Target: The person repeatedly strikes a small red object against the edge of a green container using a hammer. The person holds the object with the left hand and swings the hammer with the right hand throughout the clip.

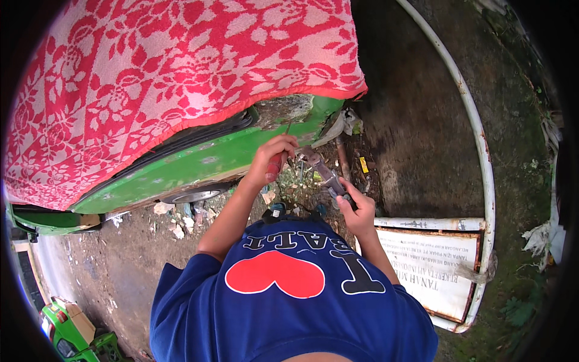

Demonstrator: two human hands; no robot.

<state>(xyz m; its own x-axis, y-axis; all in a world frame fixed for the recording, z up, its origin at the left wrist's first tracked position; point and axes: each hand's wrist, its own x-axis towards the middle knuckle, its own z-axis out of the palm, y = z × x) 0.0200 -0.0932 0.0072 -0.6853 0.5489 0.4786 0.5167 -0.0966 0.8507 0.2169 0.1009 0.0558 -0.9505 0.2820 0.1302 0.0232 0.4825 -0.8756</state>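
Dark lettering marks the blue shirt; smaller print covers a white signboard.

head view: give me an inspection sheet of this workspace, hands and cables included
surface: grimy, stained ground
things in hand: red-handled tool with a thin shaft; rusty metal tool, exact kind unclear
clutter: pale scraps strewn on the ground, plus a yellow piece
hands: left hand closed round the red handle; right hand gripping the rusty tool
cables: nothing seen
surroundings: green vehicle, partly covered by red-and-white patterned cloth; white, rust-marked pipe frame
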